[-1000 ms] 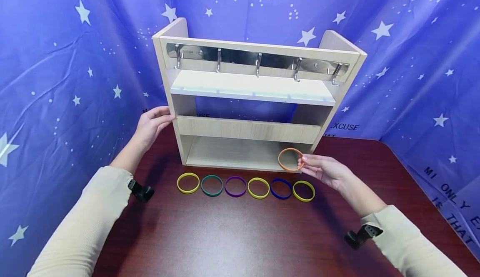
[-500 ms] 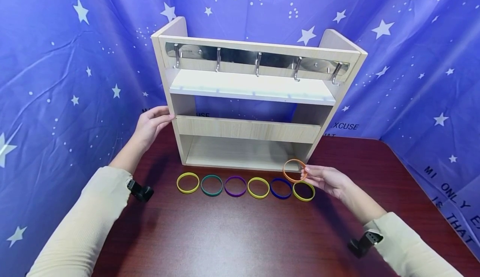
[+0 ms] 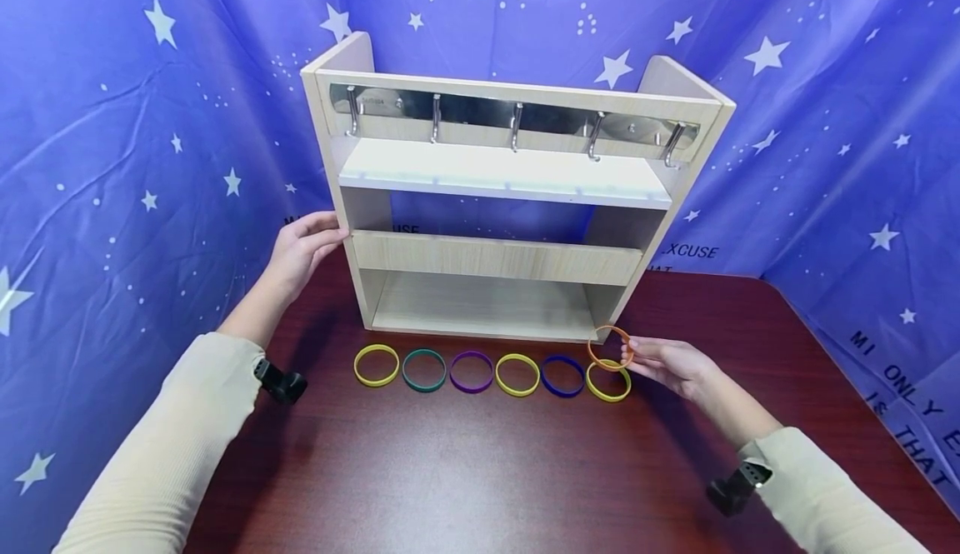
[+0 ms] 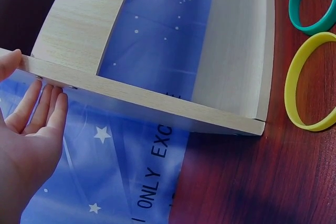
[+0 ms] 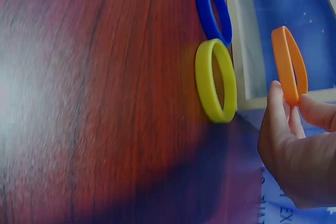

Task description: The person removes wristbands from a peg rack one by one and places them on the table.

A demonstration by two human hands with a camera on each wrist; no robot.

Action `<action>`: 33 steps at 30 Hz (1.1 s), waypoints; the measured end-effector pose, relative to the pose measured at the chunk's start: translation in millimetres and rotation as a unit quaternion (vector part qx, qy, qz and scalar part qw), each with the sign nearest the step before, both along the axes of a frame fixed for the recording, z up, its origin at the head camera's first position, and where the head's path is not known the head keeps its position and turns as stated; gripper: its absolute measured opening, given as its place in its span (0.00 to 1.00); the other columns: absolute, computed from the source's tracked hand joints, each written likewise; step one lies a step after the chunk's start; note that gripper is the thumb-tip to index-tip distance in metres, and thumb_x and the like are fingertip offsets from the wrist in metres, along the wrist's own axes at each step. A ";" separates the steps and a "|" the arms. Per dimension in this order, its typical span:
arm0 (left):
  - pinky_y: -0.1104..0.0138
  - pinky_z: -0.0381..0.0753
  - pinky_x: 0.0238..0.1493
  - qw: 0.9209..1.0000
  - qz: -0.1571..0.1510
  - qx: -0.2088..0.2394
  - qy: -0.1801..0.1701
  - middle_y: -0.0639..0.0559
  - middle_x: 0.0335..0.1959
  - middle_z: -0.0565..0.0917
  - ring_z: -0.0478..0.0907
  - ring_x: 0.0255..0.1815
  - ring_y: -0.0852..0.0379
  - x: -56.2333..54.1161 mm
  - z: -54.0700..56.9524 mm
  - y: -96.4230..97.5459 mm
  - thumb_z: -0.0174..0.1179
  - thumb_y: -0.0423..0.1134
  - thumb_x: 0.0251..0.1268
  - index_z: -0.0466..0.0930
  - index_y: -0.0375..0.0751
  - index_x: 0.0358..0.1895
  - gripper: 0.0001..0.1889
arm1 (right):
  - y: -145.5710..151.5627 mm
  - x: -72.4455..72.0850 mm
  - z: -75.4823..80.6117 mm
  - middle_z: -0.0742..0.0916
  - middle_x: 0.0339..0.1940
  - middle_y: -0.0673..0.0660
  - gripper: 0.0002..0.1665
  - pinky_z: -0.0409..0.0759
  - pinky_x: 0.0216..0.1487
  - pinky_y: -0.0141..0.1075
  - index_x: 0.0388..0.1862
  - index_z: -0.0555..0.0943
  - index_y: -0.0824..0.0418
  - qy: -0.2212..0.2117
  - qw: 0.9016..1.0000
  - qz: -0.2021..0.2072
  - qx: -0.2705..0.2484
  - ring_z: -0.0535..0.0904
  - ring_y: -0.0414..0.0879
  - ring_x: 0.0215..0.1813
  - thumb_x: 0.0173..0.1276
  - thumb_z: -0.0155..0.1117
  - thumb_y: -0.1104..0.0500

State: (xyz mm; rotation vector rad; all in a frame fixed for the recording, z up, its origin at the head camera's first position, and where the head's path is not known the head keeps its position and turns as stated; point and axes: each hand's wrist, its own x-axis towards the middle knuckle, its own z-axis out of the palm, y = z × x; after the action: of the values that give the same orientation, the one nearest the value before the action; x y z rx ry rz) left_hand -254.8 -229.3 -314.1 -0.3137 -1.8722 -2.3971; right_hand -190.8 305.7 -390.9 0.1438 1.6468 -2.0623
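My right hand (image 3: 671,366) pinches an orange silicone wristband (image 5: 286,66) between thumb and fingers. It holds the band raised at the lower right corner of the wooden shelf unit, partly over the rightmost yellow wristband (image 5: 216,113) in the head view. At the unit's left side, my left hand (image 3: 298,256) grips the side panel, thumb at its front edge and fingertips against the outer face. The wooden shelf unit (image 3: 495,258) stands upright, with a metal strip of several hooks (image 3: 516,129) across its top front. No band hangs on the hooks.
Before the unit lies a row of wristbands on the dark red table (image 3: 480,471): yellow (image 3: 377,383), green (image 3: 424,389), purple (image 3: 472,391), yellow (image 3: 517,393), blue (image 3: 562,394) and the rightmost yellow. A blue starry curtain (image 3: 225,104) hangs behind and at both sides.
My right hand has moved right and down with the orange wristband, from before the unit's bottom shelf to above the rightmost yellow band. The left hand stays on the side panel.
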 end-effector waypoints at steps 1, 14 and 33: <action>0.80 0.81 0.45 1.000 0.000 -0.001 0.001 0.61 0.33 0.84 0.82 0.37 0.68 -0.4 -0.2 -0.5 0.53 0.24 0.64 0.81 0.50 0.36 0.14 | 2.4 -0.4 -1.0 0.88 0.32 0.50 0.16 0.84 0.47 0.28 0.33 0.83 0.56 0.001 1.000 -0.001 0.002 0.84 0.37 0.39 0.74 0.49 0.68; 0.80 0.81 0.45 1.000 -0.003 0.004 0.000 0.60 0.34 0.85 0.82 0.36 0.68 -1.4 0.2 -0.8 0.54 0.24 0.64 0.81 0.49 0.37 0.13 | 39.8 -5.2 -15.0 0.88 0.33 0.49 0.16 0.84 0.47 0.28 0.34 0.82 0.55 -0.030 0.999 0.001 -0.011 0.84 0.37 0.40 0.75 0.48 0.66; 0.80 0.80 0.46 1.000 -0.004 0.005 -0.006 0.60 0.35 0.85 0.82 0.38 0.68 -0.5 -0.1 -0.2 0.55 0.25 0.63 0.82 0.48 0.37 0.12 | 65.4 0.0 -22.3 0.87 0.32 0.47 0.13 0.83 0.44 0.27 0.31 0.82 0.52 -0.048 0.998 -0.012 0.028 0.83 0.36 0.38 0.73 0.53 0.63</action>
State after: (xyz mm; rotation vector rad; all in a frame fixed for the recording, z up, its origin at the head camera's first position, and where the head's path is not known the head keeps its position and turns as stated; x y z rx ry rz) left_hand -255.4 -229.5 -314.2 -0.3077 -1.8673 -2.4175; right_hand -190.8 371.0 -413.3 0.2792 1.6517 -1.9962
